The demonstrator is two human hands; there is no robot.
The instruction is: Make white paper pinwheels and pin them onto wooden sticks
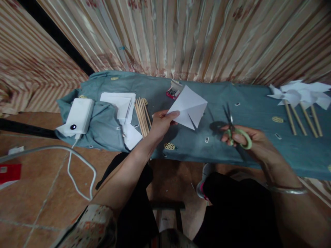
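My left hand [161,122] pinches a white square of paper [189,106] by its left corner and holds it above the blue cloth [248,103]; the sheet shows creases and a cut. My right hand [243,139] grips green-handled scissors [234,129], their blades apart and pointing away from me, to the right of the paper and not touching it.
A stack of white paper squares [119,103] and a bundle of wooden sticks [142,115] lie left of my left hand. A white power bank [79,116] with a cable sits at the cloth's left end. A small pin box [173,90] lies behind the paper. Finished paper pinwheels [301,94] lie at the far right.
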